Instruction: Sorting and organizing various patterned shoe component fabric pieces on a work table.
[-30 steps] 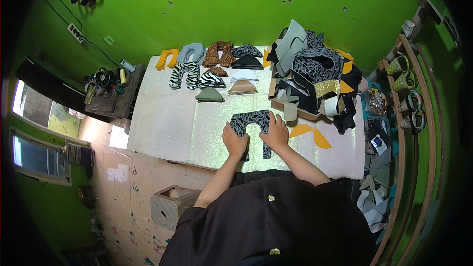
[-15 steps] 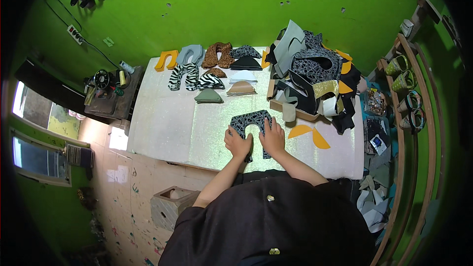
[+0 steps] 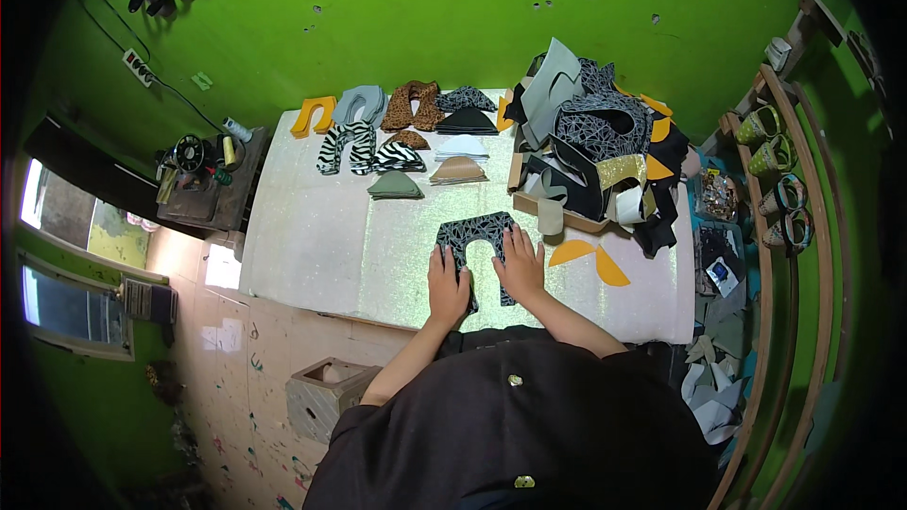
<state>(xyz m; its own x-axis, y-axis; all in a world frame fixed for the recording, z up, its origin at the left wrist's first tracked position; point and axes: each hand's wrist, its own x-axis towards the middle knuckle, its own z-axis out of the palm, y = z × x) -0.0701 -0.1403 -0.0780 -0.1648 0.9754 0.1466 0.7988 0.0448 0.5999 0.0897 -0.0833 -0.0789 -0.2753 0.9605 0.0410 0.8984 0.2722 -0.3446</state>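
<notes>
A U-shaped piece of black-and-grey line-patterned material (image 3: 475,226) lies on the white table near me, its curve away from me and its legs toward me. My left hand (image 3: 448,285) rests on its left leg with the fingers stretched out. Flat on the right leg lies my right hand (image 3: 520,264), fingers extended and slightly apart. Two yellow half-round pieces (image 3: 612,266) are just right of my right hand. Beyond my hands stand stacks of cut pieces: green (image 3: 395,186), tan (image 3: 459,170), zebra-striped (image 3: 346,148) and leopard-spotted (image 3: 412,107).
An overfull cardboard box (image 3: 567,212) of offcuts takes up the table's far right. A sewing machine (image 3: 194,153) sits at the left. To the right, a wooden rack (image 3: 770,227) holds sandals (image 3: 775,153). A wooden box (image 3: 326,397) stands on the floor.
My left hand has shifted slightly left and nearer me, its fingers straightening along the left leg. My right fingers have flattened. The U-shaped piece stays in about the same place.
</notes>
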